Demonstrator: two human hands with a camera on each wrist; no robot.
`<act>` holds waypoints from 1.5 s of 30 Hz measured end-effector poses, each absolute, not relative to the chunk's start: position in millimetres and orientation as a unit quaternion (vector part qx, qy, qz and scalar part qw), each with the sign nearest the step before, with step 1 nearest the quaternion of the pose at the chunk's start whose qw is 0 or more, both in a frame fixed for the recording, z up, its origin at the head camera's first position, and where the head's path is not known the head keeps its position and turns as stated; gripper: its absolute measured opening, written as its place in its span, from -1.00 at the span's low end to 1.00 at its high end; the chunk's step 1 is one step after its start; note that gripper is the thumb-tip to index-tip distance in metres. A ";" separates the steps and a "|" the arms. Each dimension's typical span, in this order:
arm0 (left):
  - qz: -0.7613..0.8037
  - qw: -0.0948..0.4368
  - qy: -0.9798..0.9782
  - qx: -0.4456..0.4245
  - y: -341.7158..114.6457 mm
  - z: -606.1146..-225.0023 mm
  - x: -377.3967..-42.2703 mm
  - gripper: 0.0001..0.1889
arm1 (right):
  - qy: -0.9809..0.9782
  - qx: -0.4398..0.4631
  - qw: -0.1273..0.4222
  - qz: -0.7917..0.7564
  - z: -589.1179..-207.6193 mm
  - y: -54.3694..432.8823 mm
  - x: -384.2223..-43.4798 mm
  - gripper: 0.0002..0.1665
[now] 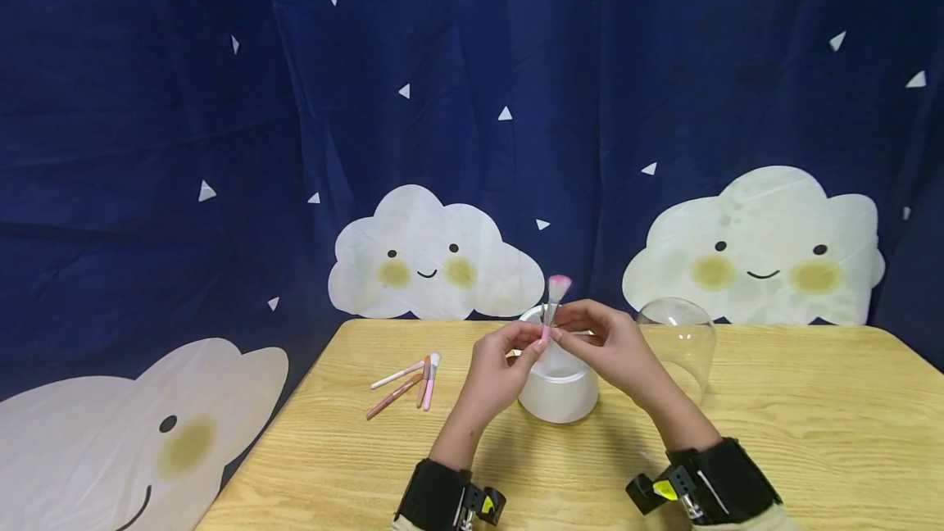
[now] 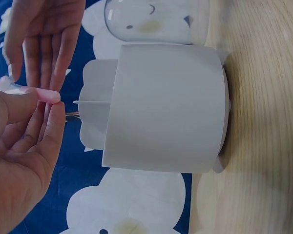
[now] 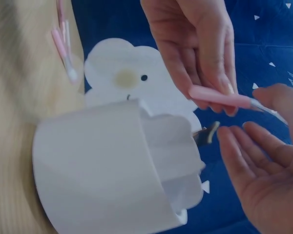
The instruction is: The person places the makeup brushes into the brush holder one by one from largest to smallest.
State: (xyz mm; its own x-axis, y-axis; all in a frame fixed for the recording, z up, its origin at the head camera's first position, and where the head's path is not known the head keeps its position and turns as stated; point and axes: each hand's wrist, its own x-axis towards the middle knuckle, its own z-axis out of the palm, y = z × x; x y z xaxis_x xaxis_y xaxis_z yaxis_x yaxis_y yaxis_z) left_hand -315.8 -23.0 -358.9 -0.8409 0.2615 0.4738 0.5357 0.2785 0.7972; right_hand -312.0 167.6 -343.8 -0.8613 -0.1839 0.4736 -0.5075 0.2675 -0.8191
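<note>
Presumably to leave the bristles free, the left hand [image 1: 498,360] pinches the brush [image 3: 219,97] by its pink handle, bristles up, above the white pot [image 1: 558,397] below both hands, the right hand [image 1: 606,344] loosely spread just beside it.

Fingers [image 2: 52,127] partly hide the pink brush [image 2: 50,95].

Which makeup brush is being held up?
The pink-handled brush with pink-tipped bristles, pinched by the left hand; the four loose brushes lie on the table.
</note>
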 end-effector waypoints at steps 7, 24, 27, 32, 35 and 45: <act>-0.539 0.127 -0.795 -0.247 -21.9 -360.5 -316.3 -0.84 | -0.766 0.206 0.154 0.590 -350.4 156.6 -313.4 -0.76; -0.580 0.113 -0.772 -0.234 -20.1 -361.8 -316.0 -0.86 | -0.769 0.186 0.177 0.586 -349.2 151.4 -310.3 -0.81; -0.575 0.114 -0.777 -0.232 -20.7 -360.9 -315.3 -0.86 | -0.770 0.190 0.176 0.584 -348.9 152.0 -310.8 -0.83; -0.567 0.118 -0.782 -0.231 -21.3 -360.5 -315.0 -0.86 | -0.774 0.195 0.183 0.574 -347.5 154.9 -310.3 -0.82; -0.562 0.122 -0.784 -0.233 -22.0 -360.7 -315.1 -0.85 | -0.774 0.191 0.185 0.575 -346.1 157.4 -309.9 -0.80; -0.497 0.175 -0.820 -0.225 -26.3 -358.8 -314.8 -0.90 | -0.764 0.189 0.194 0.586 -342.9 166.0 -311.9 -0.81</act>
